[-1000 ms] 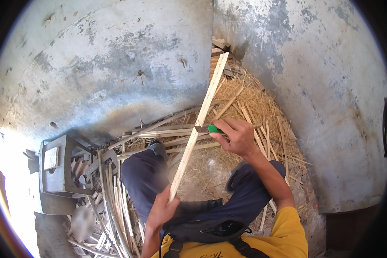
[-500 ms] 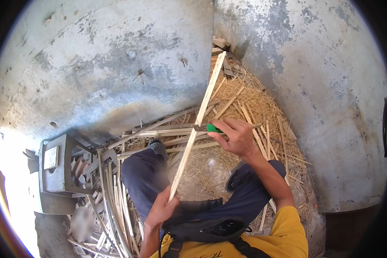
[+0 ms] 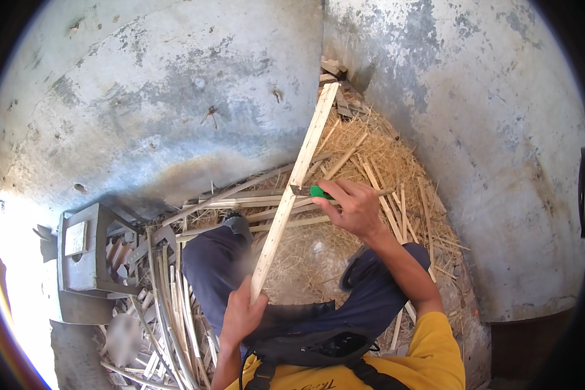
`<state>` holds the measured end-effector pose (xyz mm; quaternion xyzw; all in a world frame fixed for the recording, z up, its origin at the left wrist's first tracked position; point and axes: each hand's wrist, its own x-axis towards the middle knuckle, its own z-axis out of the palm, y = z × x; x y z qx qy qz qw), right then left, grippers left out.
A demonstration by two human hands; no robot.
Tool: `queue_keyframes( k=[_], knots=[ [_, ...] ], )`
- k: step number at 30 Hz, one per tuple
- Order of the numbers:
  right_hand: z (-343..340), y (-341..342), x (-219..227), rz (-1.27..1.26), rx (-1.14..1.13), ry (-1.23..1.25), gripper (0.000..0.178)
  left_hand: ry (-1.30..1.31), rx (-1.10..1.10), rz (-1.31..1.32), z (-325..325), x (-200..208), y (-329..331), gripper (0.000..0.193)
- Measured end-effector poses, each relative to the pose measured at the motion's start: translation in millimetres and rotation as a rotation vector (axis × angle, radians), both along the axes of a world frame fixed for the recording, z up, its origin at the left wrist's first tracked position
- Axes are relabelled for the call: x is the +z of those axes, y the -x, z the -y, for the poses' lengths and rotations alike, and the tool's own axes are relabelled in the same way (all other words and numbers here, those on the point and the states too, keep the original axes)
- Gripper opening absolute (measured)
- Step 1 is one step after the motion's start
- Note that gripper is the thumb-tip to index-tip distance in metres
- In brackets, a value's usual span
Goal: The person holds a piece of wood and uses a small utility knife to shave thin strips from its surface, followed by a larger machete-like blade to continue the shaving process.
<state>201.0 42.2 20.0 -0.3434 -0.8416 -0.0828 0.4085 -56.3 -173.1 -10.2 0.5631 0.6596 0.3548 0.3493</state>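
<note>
A long pale wooden strip (image 3: 313, 133) slants across the middle of the view, its broad flat face turned up. My left hand (image 3: 244, 313) is closed round its near end, just above my lap. In my right hand (image 3: 354, 205) is a knife (image 3: 318, 192) with green on its handle. The short dark blade touches or lies very close to the right edge of the strip, around mid-length; I cannot tell whether it cuts in. The far end of the strip reaches toward the wall corner.
Straw-like shavings (image 3: 393, 140) and several loose strips (image 3: 390, 205) cover the floor ahead and right. More long strips (image 3: 169, 312) lie at my left, near a grey box-like stand (image 3: 88, 247). Worn grey walls (image 3: 175, 84) enclose the corner. My bent legs (image 3: 218, 260) flank the work.
The strip has rolled in my left hand, so a wider face shows now. Its far end and the knife have shifted slightly left.
</note>
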Motion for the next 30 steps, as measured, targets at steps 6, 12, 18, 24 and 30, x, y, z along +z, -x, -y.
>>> queue_keyframes(
  k=[6, 12, 18, 24, 30],
  knots=[
    [-2, 0, -2, -0.004, 0.006, -0.002, 0.031, -0.049, 0.033, -0.099, 3, -3, -1, 0.019],
    [-6, 0, -5, -0.01, 0.022, -0.015, 0.031, -0.064, 0.031, -0.099, 5, -2, -1, 0.016],
    [-5, 0, -3, 0.003, 0.027, -0.019, 0.031, -0.025, 0.036, -0.064, 8, -3, -2, 0.015],
    [-8, 1, -5, -0.011, 0.046, -0.028, 0.031, -0.027, 0.025, -0.048, 10, -3, 0, 0.015],
    [-8, -2, -5, 0.026, 0.051, -0.001, 0.03, 0.013, 0.035, -0.034, 13, -4, -1, 0.015]
  ],
)
